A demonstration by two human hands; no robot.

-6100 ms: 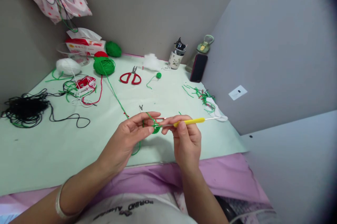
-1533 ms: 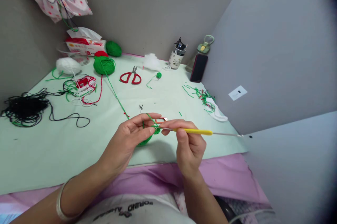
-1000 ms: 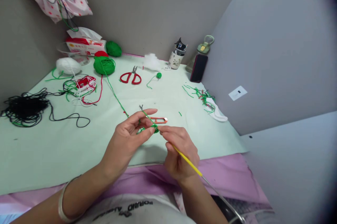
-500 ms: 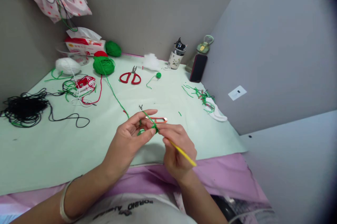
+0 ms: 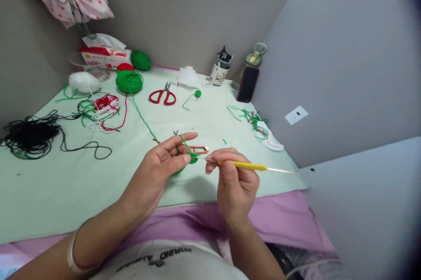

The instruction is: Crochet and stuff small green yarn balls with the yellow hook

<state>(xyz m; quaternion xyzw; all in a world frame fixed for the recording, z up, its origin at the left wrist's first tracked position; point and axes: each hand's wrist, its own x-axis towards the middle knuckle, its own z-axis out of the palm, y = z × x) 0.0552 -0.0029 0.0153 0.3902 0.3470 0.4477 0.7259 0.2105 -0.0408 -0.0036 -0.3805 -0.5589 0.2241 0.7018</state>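
Observation:
Between thumb and fingers, my left hand [image 5: 161,163] pinches a small green crochet piece [image 5: 194,159]. Green yarn [image 5: 144,120] runs over its raised index finger and back to a green yarn ball [image 5: 129,81]. My right hand [image 5: 235,179] is closed around the yellow handle of a crochet hook [image 5: 246,165], held nearly level. The hook's thin metal shaft points left and its tip meets the green piece. Just behind the fingers, orange thread snips [image 5: 200,149] lie on the table, partly covered by my left hand.
Red-handled scissors [image 5: 163,95], a small green ball [image 5: 198,94] and white stuffing [image 5: 189,77] lie farther back. Black yarn [image 5: 33,134] is heaped at left, with white yarn [image 5: 84,82] behind it. At right are yarn scraps [image 5: 253,120], a phone [image 5: 248,84] and a bottle [image 5: 255,58].
My right hand has moved slightly right, and the crochet hook has swung from slanting down to nearly level, its shaft now showing. My left hand still pinches the green piece.

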